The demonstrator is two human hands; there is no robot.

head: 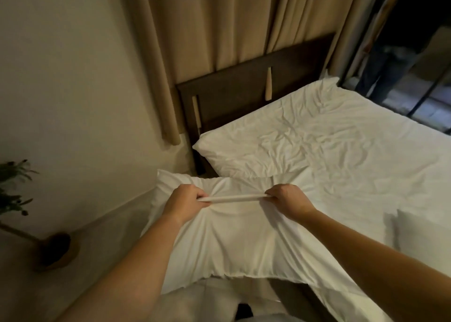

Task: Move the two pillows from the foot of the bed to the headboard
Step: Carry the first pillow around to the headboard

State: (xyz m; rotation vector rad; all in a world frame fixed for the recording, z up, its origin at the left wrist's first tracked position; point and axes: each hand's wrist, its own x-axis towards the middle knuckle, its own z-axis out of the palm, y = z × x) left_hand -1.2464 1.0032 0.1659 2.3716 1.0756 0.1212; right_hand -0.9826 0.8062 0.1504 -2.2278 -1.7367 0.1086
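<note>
White pillow (pixel 234 233) held up at the near left edge of the bed (pixel 366 165), short of the dark wooden headboard (pixel 244 87). Left hand (pixel 181 200) and right hand (pixel 288 199) each clenched on a bunched fold of its cover, fabric pulled taut between them. Second white pillow (pixel 256 148) lain flat against the headboard. Beige curtains (pixel 214 28) behind.
</note>
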